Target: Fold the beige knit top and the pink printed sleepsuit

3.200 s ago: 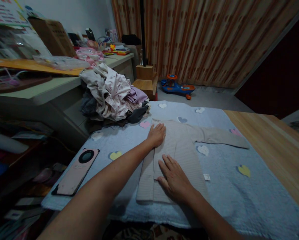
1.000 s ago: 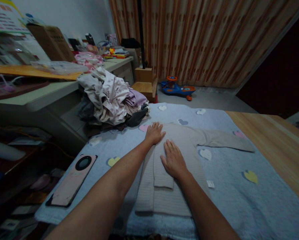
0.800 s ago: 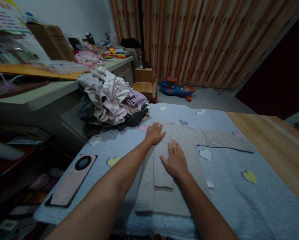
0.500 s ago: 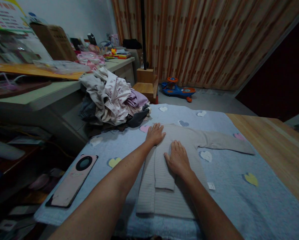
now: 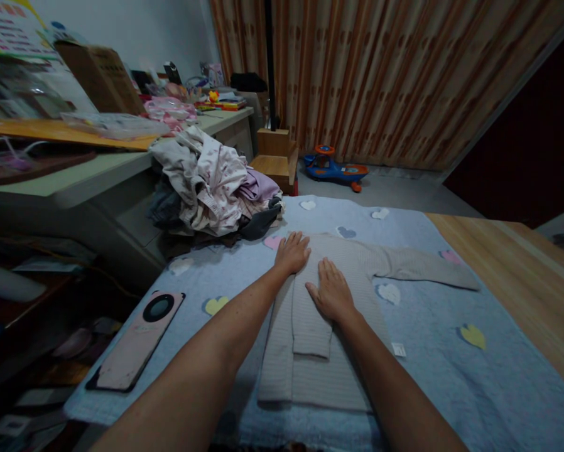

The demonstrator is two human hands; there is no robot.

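A light grey ribbed long-sleeved top lies flat in front of me. Its left side and sleeve are folded inward over the body, with that sleeve running down toward the hem. The other sleeve stretches out to the right. My left hand rests flat on the folded shoulder edge, fingers spread. Lower and to the right, my right hand presses flat on the top beside the folded sleeve, fingers out and thumb apart. A small white tag sticks out at the garment's right side.
A blue heart-patterned blanket covers the surface, with bare wood at right. A phone lies at left. Behind it is a clothes pile against a cluttered desk. A ride-on toy stands on the floor near the curtain.
My right hand has slid slightly up and left across the garment. My left hand stays in nearly the same place.
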